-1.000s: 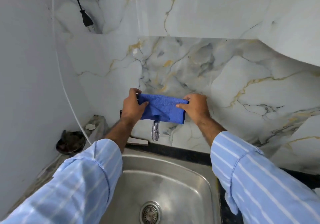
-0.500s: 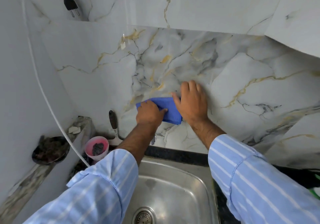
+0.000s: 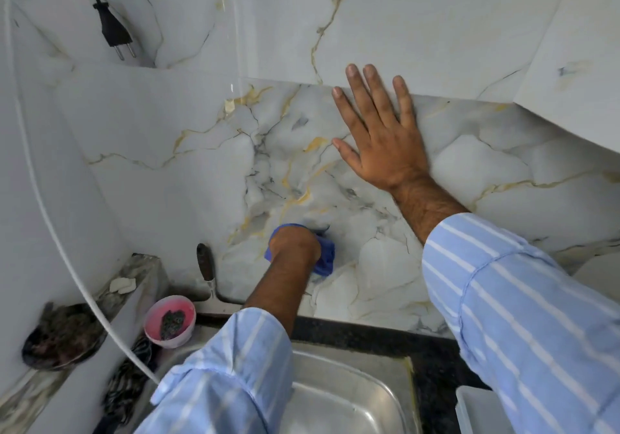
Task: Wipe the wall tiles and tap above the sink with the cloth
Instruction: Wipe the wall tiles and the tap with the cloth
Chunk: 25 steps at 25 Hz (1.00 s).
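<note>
A bunched blue cloth (image 3: 324, 256) is pressed against the marble-patterned wall tiles (image 3: 188, 125) low down, just above the black counter edge. My left hand (image 3: 294, 245) is closed on it and covers most of it. Higher and to the right, my right hand (image 3: 380, 133) lies flat on the tiles with its fingers spread, holding nothing. The steel sink (image 3: 345, 396) is at the bottom centre. The tap is hidden behind my left arm.
A pink bowl (image 3: 170, 321) with a dark scrubber stands at the sink's left corner, with a dark-handled scraper (image 3: 205, 267) leaning on the wall behind it. A dark dish (image 3: 62, 336) sits on the left ledge. A black plug (image 3: 115, 36) and a white cable (image 3: 60, 242) hang at left.
My right hand has let go of the cloth and moved up and right onto the bare tiles. My left hand has taken the cloth alone and carried it lower on the wall.
</note>
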### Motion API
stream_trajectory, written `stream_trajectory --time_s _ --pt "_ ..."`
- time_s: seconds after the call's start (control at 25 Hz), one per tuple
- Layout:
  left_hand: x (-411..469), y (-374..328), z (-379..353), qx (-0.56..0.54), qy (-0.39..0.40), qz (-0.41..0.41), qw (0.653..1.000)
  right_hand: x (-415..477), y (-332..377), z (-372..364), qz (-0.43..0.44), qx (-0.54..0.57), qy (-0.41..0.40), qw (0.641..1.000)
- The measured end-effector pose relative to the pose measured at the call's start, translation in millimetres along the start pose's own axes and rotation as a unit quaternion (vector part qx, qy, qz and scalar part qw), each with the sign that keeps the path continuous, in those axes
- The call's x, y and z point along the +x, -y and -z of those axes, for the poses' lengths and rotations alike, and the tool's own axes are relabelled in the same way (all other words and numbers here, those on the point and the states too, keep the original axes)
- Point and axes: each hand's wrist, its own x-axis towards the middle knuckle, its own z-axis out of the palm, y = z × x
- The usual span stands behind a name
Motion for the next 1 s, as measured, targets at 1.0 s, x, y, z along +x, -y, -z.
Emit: stream_trajectory --time_s 1.0 --pt "18 79 4 -0.629 0.281 0.033 0.724 -3 4 -8 -0.009 0.036 -0.048 0.998"
